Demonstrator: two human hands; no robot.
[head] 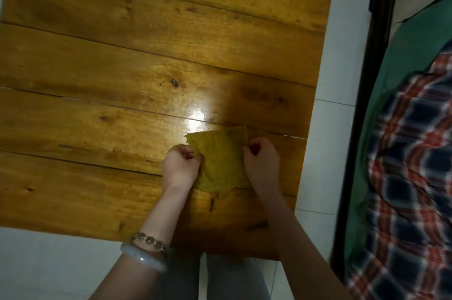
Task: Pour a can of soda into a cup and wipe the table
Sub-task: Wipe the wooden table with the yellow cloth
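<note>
The wooden table (122, 55) shows no can or cup, so this looks like the wiping step. The yellow cloth (220, 160) lies flat near the table's near right corner, its long axis running away from the person, far corner pointing left. The left hand (181, 165) and right hand (263, 165) pinch its side edges, fingers curled tight. Next is probably folding or spreading it, though blur hides the grip.

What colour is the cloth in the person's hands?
The cloth is mustard yellow with a fine dotted weave, seen best in the head view.
</note>
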